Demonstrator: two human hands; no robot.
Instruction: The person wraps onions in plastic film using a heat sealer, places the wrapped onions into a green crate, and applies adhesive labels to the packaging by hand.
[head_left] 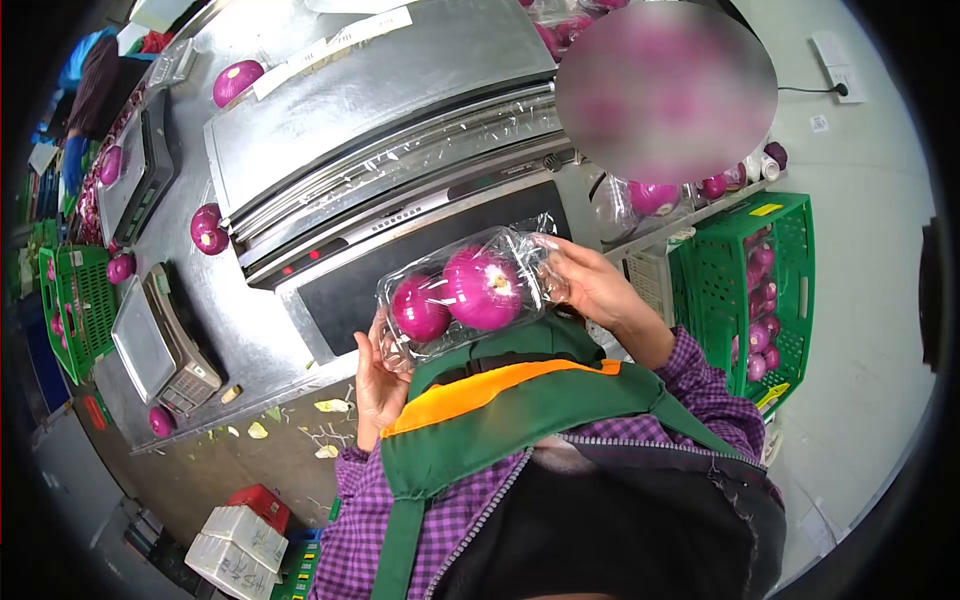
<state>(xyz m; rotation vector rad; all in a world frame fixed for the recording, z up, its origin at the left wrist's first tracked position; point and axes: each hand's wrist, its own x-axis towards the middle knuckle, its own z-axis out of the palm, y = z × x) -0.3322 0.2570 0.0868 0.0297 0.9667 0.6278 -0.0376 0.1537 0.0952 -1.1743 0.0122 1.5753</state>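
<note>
Fingers of the left hand [378, 395] and right hand [605, 292] grasp opposite ends of the clear pack [447, 302], held over the black plate's [345, 295] near edge. Its round onions [483, 288] look firm and heavyish, the film slippery; cradling the tray's ends seems safest.

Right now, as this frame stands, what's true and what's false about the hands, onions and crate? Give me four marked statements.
1. The left hand and right hand both touch a clear, film-wrapped plastic pack. True.
2. The pack holds three onions. False: two round purple onions.
3. The green perforated plastic crate at right contains purple onions. True.
4. The onion nearest the front-left table edge sits on a scale. False: that onion lies beside the grey scale.
</note>
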